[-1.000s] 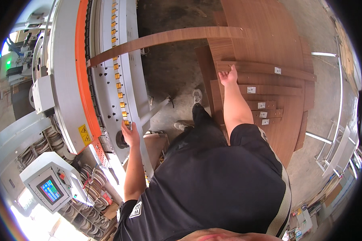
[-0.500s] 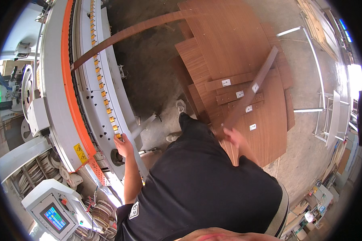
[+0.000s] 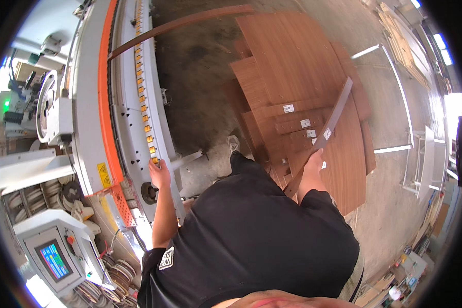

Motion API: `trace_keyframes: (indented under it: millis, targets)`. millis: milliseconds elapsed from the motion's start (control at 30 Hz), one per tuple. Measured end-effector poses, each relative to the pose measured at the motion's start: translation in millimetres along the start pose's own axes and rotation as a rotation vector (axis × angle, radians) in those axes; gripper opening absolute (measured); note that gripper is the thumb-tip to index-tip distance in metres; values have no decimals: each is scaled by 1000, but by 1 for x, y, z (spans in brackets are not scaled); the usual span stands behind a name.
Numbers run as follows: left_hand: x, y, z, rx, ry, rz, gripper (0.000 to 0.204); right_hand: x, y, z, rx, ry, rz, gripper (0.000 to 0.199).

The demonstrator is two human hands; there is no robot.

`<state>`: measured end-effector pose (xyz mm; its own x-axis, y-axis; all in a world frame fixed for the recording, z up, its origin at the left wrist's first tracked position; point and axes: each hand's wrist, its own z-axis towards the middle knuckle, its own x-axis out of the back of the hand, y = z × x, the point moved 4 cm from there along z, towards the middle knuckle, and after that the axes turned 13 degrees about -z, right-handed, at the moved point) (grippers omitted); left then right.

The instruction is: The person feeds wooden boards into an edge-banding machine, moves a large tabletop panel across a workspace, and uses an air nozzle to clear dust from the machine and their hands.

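Right hand (image 3: 312, 163): I have it closed around a narrow brown strip (image 3: 339, 109), gripping nearer the strip's close end. Strip is slanted: close end by my body at the near edge of the panel stack (image 3: 303, 56), far end up toward the stack's right edge. White label (image 3: 327, 133) faces up on it, just beyond my fingers. Can't tell if the strip touches the stack beneath.

Left hand (image 3: 160, 175): on the machine (image 3: 90, 128), fingers curled at the near end of its roller rail (image 3: 143, 105), beside the last yellow roller. Can't tell whether my fingers grip anything there.

On the stack, left of my strip and toward the near edge: several shorter labelled strips (image 3: 274, 110), roughly side by side, lying crosswise. Panels are brown wood-grain, edges staggered.

Another long brown strip (image 3: 190, 23) crosses the rail's far part; one end at the machine's orange band (image 3: 106, 92), other end near the stack's far left corner.

Also: control box (image 3: 54, 256) with lit screen, coils (image 3: 120, 274) next to it; my shoe (image 3: 233, 143) on the floor between rail and stack; white metal frame (image 3: 403, 110) beyond the stack's right edge.
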<state>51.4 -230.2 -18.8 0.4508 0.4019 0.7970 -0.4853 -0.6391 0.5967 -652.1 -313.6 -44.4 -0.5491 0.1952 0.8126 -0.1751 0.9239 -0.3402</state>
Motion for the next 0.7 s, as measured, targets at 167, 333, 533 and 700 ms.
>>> trace_keyframes:
  millis: [167, 333, 533, 700]
  targets:
    - [1, 8, 0, 4, -34, -42, 63, 21, 24, -44, 90, -85, 193, 85]
    - [7, -5, -5, 81, -17, -100, 62, 9, 51, -57, 306, -425, 543, 76]
    - [12, -11, -5, 100, 42, -288, 53, -62, -33, -137, 1028, -280, -392, 67]
    - [31, -32, -30, 109, 295, -711, 49, -86, -65, -190, 1357, -324, -757, 65]
